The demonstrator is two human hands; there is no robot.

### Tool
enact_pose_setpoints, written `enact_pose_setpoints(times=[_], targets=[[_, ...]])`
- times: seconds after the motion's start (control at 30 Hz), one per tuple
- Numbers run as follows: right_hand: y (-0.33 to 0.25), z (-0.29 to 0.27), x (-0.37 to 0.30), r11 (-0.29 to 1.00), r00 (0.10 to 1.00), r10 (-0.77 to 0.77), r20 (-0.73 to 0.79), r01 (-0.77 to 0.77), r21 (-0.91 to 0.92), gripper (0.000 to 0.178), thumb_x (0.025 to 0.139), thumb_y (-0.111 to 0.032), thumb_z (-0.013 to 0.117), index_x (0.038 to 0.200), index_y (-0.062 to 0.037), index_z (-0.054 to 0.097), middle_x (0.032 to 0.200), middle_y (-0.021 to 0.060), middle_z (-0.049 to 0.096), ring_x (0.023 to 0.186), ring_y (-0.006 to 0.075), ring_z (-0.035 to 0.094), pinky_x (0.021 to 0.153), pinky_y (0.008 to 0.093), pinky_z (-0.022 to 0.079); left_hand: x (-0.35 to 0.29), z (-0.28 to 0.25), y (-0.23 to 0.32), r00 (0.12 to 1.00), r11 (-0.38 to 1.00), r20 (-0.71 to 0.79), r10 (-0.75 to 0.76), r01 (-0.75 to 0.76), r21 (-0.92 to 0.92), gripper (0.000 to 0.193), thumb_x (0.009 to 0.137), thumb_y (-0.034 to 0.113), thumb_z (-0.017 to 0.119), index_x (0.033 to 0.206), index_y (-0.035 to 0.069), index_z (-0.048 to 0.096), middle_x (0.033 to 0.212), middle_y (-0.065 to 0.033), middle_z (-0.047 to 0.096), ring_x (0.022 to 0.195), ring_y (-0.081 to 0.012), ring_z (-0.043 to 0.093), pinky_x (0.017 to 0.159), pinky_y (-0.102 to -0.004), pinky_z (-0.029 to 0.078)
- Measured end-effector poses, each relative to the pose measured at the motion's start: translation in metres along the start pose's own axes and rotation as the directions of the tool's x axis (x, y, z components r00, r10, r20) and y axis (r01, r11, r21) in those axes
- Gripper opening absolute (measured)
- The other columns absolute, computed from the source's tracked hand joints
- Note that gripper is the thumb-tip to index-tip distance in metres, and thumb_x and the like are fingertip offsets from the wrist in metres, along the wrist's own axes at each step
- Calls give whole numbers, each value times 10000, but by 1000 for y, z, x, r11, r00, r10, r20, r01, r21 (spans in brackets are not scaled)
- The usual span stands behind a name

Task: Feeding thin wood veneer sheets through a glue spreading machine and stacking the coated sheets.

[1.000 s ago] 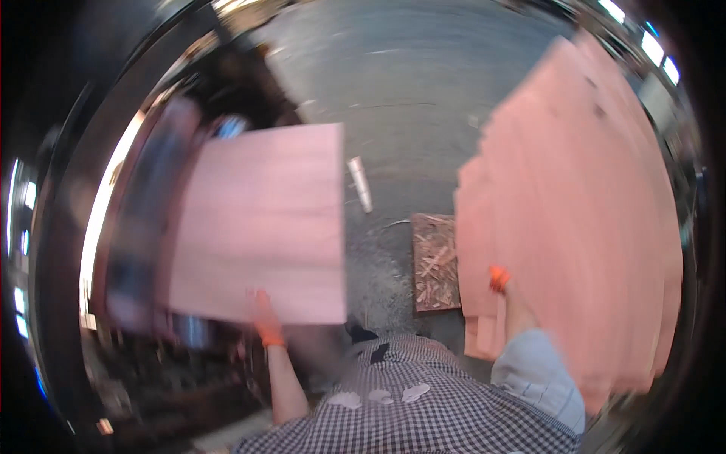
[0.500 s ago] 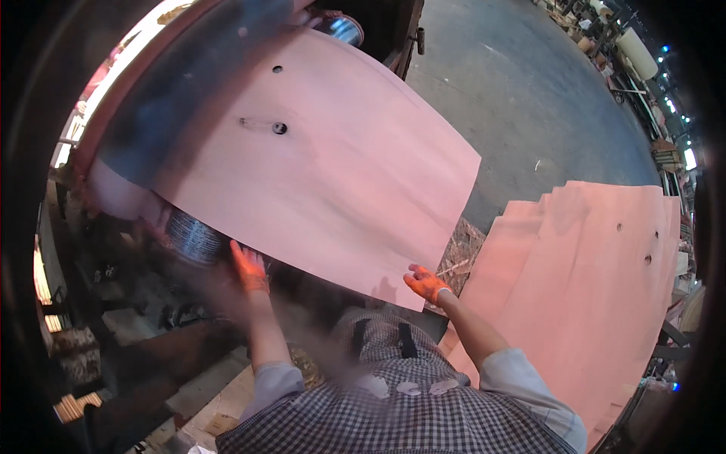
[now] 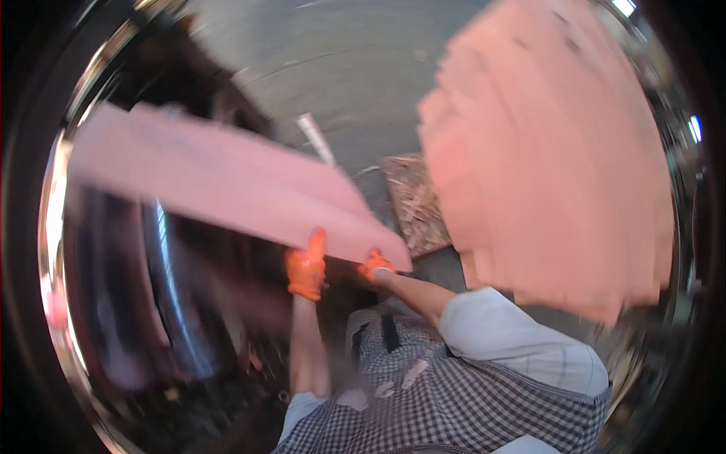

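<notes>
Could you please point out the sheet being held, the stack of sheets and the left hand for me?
Sheet (image 3: 227, 185), head view, on the middle of its pink face.
Stack (image 3: 544, 151), head view, on the top sheet's face.
Left hand (image 3: 306, 268), head view, on the back of the orange glove.

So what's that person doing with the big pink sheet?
A person in orange gloves is holding a thin pinkish sheet of wood by its near edge. The left hand and the right hand both grip that edge, close together. To the right lies a stack of similar sheets. Between them, a small pile of wood scraps sits on the grey floor. The picture is blurry.
</notes>
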State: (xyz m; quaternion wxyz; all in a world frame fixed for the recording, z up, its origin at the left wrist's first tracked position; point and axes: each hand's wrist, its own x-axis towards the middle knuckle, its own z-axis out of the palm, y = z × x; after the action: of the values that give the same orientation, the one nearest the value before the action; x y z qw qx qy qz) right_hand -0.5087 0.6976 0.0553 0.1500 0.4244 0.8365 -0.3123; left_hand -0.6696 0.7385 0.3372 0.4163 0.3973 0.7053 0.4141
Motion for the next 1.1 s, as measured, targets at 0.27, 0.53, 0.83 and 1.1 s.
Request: enact_pose_setpoints(times=[0.27,0.53,0.83,1.1], targets=[[62,20,-71,733,394,577,-715,136,667,125,878,-225,613,972,-145,590,874,26,604,709,169,604,623,320,517,-99,233,137,658,802,620,426,-592,77,466,915,283,635,1335,94,559,969,-75,697,830,-91,610,795,-256,490],[229,15,-313,-408,469,847,251,271,872,509,965,-473,489,1338,-128,522,1066,97,650,813,221,647,643,383,541,-168,268,159,109,797,909,402,-530,-289,626,927,39,582,1487,-7,305,1386,-184,522,1282,-246,512,1056,-343,404],[444,246,-299,-670,520,730,444,672,316,532,875,-714,362,1029,-244,555,744,72,522,677,257,548,489,431,413,-71,58,65,921,936,201,335,-301,-181,506,1009,215,525,1454,31,371,1377,-135,508,1257,-244,502,1079,-370,379],[277,1,-120,-267,507,852,134,199,943,405,933,-570,463,1078,-197,522,785,74,552,637,210,572,482,310,413,-102,-142,-94,852,944,-523,-25,-153,-294,628,1004,263,530,1512,42,234,1453,-146,414,1309,-294,449,1092,-373,353]])
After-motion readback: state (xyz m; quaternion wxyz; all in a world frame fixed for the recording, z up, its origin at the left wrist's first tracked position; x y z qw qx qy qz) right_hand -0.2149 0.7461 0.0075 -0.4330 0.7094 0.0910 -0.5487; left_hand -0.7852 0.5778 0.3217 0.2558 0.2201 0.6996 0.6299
